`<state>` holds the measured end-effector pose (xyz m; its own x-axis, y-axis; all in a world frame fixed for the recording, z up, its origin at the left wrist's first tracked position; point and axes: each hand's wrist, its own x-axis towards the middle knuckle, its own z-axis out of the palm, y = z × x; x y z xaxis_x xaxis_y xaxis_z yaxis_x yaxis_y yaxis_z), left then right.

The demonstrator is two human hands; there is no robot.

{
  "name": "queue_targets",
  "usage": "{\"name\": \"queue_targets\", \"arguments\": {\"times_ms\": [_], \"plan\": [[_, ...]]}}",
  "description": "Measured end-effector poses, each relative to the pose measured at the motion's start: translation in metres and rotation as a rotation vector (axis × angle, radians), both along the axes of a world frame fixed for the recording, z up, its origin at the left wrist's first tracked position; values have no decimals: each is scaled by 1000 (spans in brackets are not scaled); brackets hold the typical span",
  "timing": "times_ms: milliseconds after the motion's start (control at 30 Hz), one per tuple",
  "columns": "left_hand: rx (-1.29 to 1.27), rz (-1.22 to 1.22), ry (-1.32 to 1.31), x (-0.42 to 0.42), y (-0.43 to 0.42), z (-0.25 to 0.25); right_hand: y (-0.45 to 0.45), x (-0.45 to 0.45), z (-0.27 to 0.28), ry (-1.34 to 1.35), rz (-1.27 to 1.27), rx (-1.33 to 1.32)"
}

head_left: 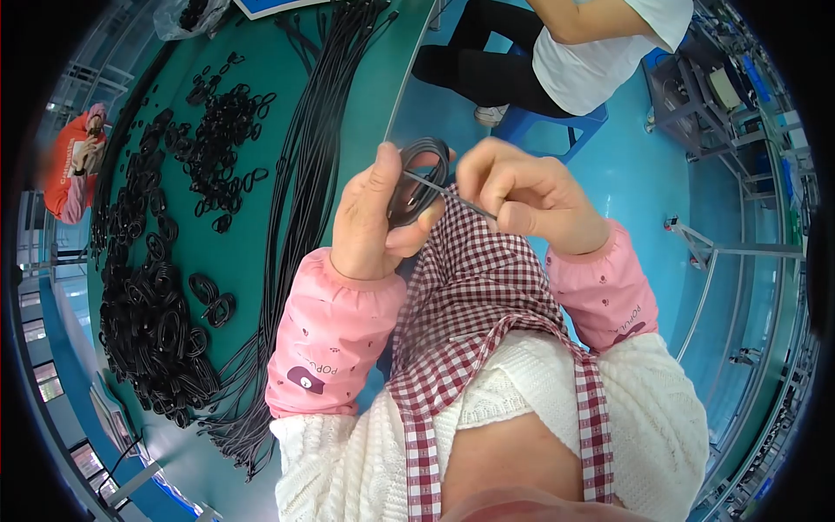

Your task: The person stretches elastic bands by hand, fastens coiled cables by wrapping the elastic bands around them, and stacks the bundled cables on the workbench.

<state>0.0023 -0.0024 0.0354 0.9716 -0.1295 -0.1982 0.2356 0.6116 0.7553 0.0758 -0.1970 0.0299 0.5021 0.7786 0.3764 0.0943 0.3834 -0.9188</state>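
My left hand point(370, 213) is closed around a coiled black cable point(417, 187), its thumb pressed along the near side of the loops. From the coil a thin dark length runs across to my right hand point(531, 191), which pinches it between thumb and fingers. Both hands are raised in front of my checked apron point(474, 270), beside the table's edge. Left of them, a long bundle of straight black cables point(304, 165) lies along the green table point(248, 291). What the right fingertips grip at the very end is partly hidden.
A large heap of coiled cables point(156, 335) lies on the table's left, with a pile of small black loops point(222, 139) farther back. A person in a white shirt point(583, 61) sits on a blue stool point(565, 130); another in a red vest point(70, 170) is at far left.
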Motion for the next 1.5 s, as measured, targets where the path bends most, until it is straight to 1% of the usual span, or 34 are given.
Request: {"name": "queue_targets", "arguments": {"times_ms": [33,133,167,267,300,400,433,533,633,767,833,900,1000,1033,1133,1167,1267,1300,1400,1500], "plan": [[-16,-15,-9,1,-1,1,-1,-2,3,104,53,11],[29,-6,10,-2,2,2,-2,-3,-14,240,129,-112],[30,10,26,-4,0,5,-1,-3,-16,255,81,-203],[86,0,54,-4,-4,8,-2,1,-11,450,-22,-249],[97,-6,25,-4,-4,7,0,3,-17,589,-104,-139],[137,-14,-48,-3,1,5,-2,9,-34,644,-205,-238],[152,-13,-60,-2,2,3,-4,7,-34,628,-173,-277],[193,6,-57,-2,1,1,-3,0,-19,436,-264,-299],[223,32,-78,-1,-2,4,5,-7,-2,213,-411,-200],[205,55,-108,-2,-2,0,18,-11,5,121,-439,-106],[244,35,-142,-2,-2,1,23,-12,7,75,-440,-75],[278,-26,-184,-3,2,2,24,-13,9,65,-415,-138],[290,23,-121,-6,-1,4,24,-13,14,64,-390,-198],[197,-69,-183,-8,7,4,25,-13,15,66,-383,-211],[487,-27,-375,-15,10,-1,27,-9,10,-129,-462,-86],[378,-58,-319,-20,14,0,23,-6,11,-323,-494,-117],[615,126,-501,-24,7,-5,21,-6,9,-425,-478,-43],[673,149,-486,-27,7,-1,19,-8,11,-411,-484,-57],[927,168,-617,-27,12,-4,16,-10,11,-436,-485,-87],[969,174,-606,-28,12,-6,22,-15,14,-615,-585,-75]]}}
